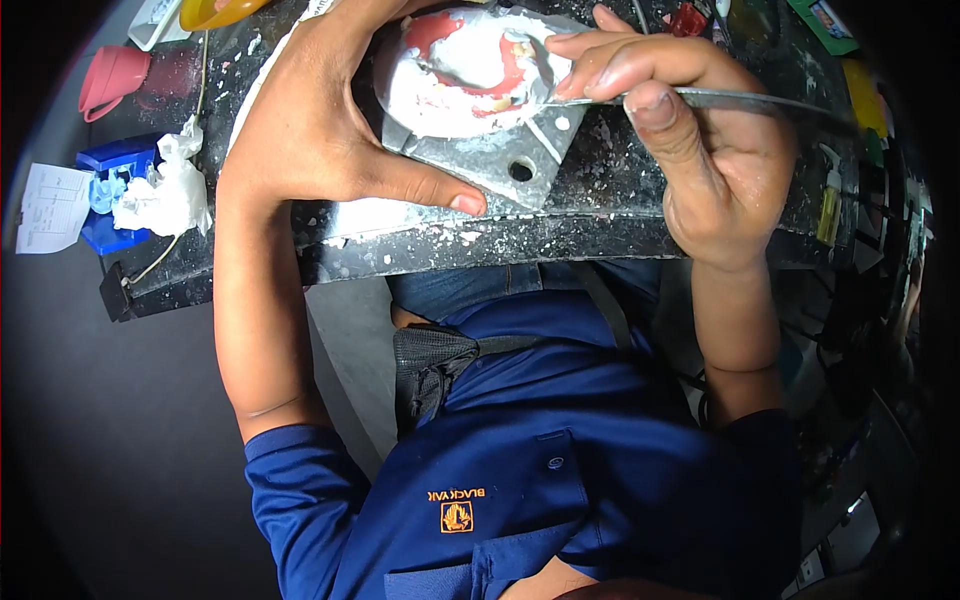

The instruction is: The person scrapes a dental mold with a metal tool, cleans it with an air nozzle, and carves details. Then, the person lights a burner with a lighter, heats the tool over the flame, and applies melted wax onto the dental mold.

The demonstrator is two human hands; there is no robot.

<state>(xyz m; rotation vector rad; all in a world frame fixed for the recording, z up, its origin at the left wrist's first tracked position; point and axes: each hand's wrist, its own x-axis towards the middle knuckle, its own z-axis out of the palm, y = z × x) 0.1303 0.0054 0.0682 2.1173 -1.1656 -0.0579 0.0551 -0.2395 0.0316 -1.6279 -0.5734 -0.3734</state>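
A grey metal dental flask (pixel 482 160) lies on the black bench, filled with white plaster (pixel 445 118). Set in the plaster is a pink denture base (pixel 512 72) in a curved arch, with a few tooth-coloured spots. My left hand (pixel 315 140) spans the flask's left side, its thumb along the near edge; its other fingers are partly cut off at the top of the view. In my right hand (pixel 715 150) a thin metal spatula (pixel 745 100) is pinched between thumb and fingers. Its tip meets the plaster at the right end of the arch.
Plaster crumbs litter the bench (pixel 380 245). At the left are a pink cup (pixel 113 82), a blue box (pixel 112 232), crumpled white tissue (pixel 165 195) and a paper slip (pixel 50 208). A yellow bowl (pixel 215 12) stands at the top; a small yellow-green bottle (pixel 829 212) lies at right.
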